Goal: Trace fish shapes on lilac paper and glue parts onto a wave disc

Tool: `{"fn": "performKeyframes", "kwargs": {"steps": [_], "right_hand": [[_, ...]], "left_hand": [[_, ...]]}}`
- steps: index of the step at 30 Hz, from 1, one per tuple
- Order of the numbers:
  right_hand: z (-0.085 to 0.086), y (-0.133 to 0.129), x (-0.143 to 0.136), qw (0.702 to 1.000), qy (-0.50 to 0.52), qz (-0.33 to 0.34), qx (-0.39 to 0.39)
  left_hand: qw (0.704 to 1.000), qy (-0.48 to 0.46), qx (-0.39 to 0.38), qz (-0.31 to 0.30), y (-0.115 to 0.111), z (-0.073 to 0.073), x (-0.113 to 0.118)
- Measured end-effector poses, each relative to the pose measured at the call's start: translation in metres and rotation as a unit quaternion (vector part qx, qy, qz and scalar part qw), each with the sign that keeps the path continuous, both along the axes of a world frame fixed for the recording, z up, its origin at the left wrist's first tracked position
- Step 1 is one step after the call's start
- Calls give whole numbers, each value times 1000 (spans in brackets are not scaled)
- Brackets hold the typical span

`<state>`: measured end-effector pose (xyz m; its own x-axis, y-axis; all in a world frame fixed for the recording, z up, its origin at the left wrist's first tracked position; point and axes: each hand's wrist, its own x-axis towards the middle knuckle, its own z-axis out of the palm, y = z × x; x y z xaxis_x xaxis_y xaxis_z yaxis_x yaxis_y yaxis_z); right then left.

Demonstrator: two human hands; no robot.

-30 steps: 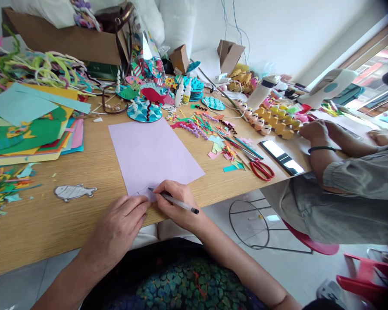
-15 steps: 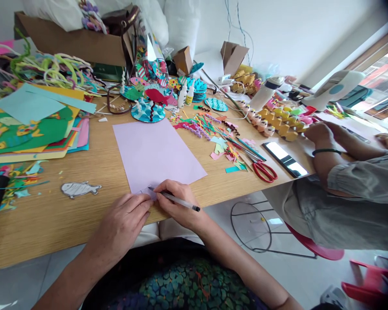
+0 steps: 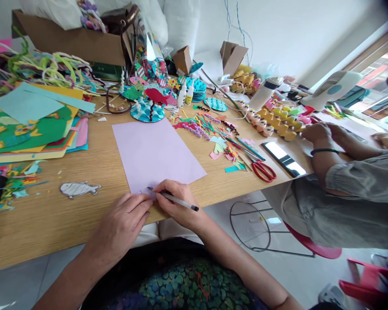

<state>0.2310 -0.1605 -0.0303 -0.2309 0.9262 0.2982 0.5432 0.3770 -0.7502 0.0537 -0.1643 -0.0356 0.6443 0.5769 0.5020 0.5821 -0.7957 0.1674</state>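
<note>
A lilac sheet of paper [image 3: 155,155] lies at the table's front edge. My right hand [image 3: 179,202] grips a pen [image 3: 181,202] with a clear barrel and black end, its tip on the sheet's near edge. Some dark pen lines show there, partly hidden by my fingers. My left hand [image 3: 126,219] rests flat on the near left corner of the sheet, fingers stretched out side by side. A white paper fish cutout [image 3: 79,188] with a dark outline lies to the left, apart from both hands.
Red-handled scissors [image 3: 263,170] and a phone [image 3: 284,159] lie at right, near paper scraps [image 3: 221,146]. A stack of coloured paper [image 3: 77,133] sits at left. Behind the sheet stands a blue fish decoration [image 3: 148,112] beside glue bottles [image 3: 182,94]. A co-worker's arms [image 3: 326,146] rest at right.
The view has shifted very slightly. My right hand keeps the pen at nearly the same spot on the lilac paper, and my left hand stays in place.
</note>
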Motion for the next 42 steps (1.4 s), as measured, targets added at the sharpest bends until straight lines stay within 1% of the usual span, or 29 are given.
{"fn": "performKeyframes", "kwargs": {"steps": [3, 7, 14, 18, 24, 30, 35, 42], "right_hand": [[-1, 0, 0, 1000, 2, 2, 5], [-1, 1, 0, 1000, 9, -8, 5], [0, 1, 0, 1000, 13, -2, 7], [0, 0, 0, 1000, 14, -1, 1], [1, 0, 0, 1000, 9, -10, -17], [1, 0, 0, 1000, 10, -4, -16], [0, 0, 0, 1000, 9, -15, -19], [1, 1, 0, 1000, 4, -14, -20]], "left_hand": [[1000, 3, 7, -5, 0, 1, 0], [1000, 2, -2, -2, 0, 2, 0], [1000, 1, 3, -2, 0, -1, 0], [1000, -3, -7, 2, 0, -1, 0], [1000, -7, 4, -1, 0, 1, 1], [1000, -6, 2, -2, 0, 1, 1], [1000, 5, -3, -1, 0, 1, 0], [1000, 0, -15, 0, 0, 2, 0]]}}
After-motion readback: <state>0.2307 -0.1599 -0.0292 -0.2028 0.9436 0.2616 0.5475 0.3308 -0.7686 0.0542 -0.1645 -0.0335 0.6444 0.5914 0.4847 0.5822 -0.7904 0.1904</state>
